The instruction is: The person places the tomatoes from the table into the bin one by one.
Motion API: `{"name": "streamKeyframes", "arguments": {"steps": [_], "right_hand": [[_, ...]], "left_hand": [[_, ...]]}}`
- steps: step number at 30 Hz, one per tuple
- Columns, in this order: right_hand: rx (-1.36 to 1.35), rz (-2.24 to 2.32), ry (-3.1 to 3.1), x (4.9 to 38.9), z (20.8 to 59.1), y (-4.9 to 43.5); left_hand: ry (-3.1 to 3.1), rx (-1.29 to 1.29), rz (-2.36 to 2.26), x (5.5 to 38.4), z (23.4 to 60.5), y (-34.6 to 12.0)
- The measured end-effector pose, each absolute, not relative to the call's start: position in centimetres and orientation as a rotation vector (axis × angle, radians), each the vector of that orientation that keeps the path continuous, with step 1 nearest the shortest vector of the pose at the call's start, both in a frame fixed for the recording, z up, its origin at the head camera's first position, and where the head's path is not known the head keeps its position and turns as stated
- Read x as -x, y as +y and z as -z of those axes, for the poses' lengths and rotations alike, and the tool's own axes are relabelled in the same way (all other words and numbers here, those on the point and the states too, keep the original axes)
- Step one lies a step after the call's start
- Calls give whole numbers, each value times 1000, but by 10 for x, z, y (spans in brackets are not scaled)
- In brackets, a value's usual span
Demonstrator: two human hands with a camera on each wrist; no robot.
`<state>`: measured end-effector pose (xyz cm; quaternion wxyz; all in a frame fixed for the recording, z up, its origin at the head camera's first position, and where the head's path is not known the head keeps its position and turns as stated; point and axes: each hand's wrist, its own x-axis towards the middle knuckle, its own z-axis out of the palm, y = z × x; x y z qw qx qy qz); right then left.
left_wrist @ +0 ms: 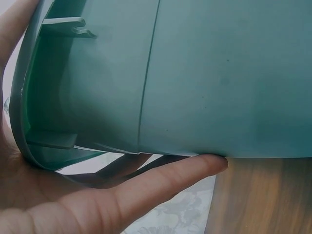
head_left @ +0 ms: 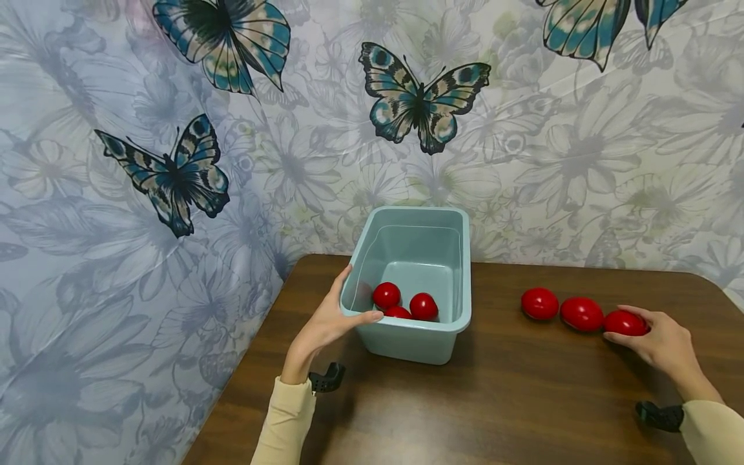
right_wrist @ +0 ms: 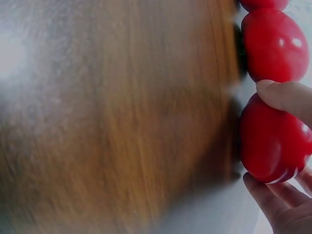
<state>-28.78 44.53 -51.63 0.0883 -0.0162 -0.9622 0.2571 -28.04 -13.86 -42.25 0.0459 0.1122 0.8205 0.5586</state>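
A light teal plastic bin (head_left: pixel 405 341) stands on the table, tilted slightly in view. My left hand (head_left: pixel 325 323) grips its near left corner, with the thumb along the front rim and the fingers outside the left wall. Inside the bin lie three glossy red tomatoes, one of them a tomato (head_left: pixel 423 306) at the right. On the table to the right, three more form a row: a left tomato (head_left: pixel 539 303), a middle tomato (head_left: pixel 582 314) and a right tomato (head_left: pixel 624 323). Thumb and fingers of my right hand (head_left: pixel 668 342) hold the right tomato, which still appears at table level.
The brown wooden table (head_left: pixel 511 400) ends at the back against a wall covering (head_left: pixel 581 161) with flowers and butterflies. The same covering runs along the left side. A dark band (head_left: pixel 327 378) is on the left wrist, and another band (head_left: pixel 659 416) on the right.
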Motion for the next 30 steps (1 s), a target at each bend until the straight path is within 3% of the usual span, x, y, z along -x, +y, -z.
{"name": "streamKeyframes", "arguments": {"steps": [12,16,22,30], "right_hand": [[-21,-789,-2766,273,527,450],[77,-814,-2749,266,524,448],[327,-915,-2617,255,509,443],[294,-963,-2447,260,472,435]], "left_hand": [[2475,-353,-1721,278,424,-135],[2486,-354,-1723,278,423,-133],[2501,-316,-1712,277,424,-134],[2514,-308,-1703,276,423,-139]]}}
